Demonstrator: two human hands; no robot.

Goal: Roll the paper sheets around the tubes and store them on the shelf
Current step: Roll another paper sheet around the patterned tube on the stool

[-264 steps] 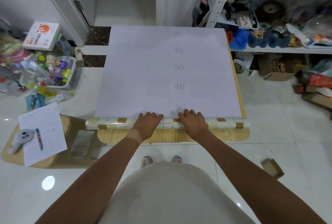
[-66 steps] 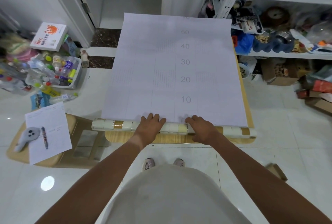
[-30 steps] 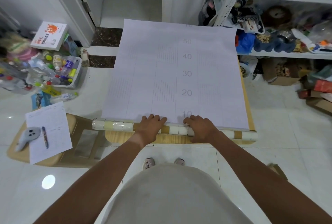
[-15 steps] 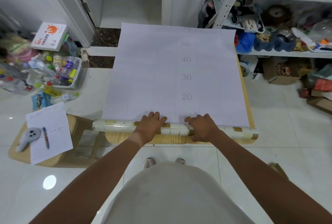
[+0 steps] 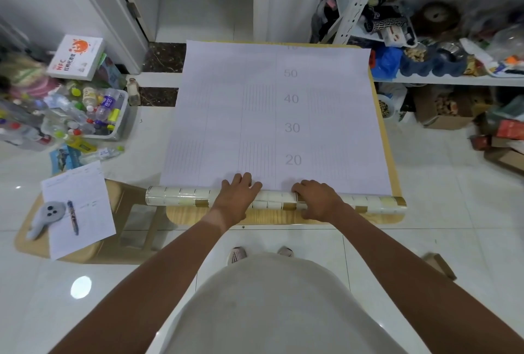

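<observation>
A large white paper sheet [image 5: 255,115] printed with grey numbers 20 to 50 lies flat on a wooden table [image 5: 272,217]. Its near end is wound on a long tube roll [image 5: 175,199] with a cream and gold tile pattern, lying across the table's near edge. My left hand [image 5: 236,197] rests palm down over the roll's middle, fingertips on the sheet. My right hand [image 5: 319,200] grips the roll just to the right. The white shelf [image 5: 442,79] stands at the back right, crowded with items.
A bin of bottles [image 5: 102,115] and a white box [image 5: 75,57] sit on the floor at left. A low wooden stool [image 5: 28,240] holds a paper, a pen and a grey gadget. Cardboard boxes [image 5: 445,118] lie under the shelf. A small box [image 5: 439,265] is on the floor, right.
The sheet has been drawn toward me onto the roll: the "10" near my hands has gone under and "20" is now the nearest number. The far edge came closer.
</observation>
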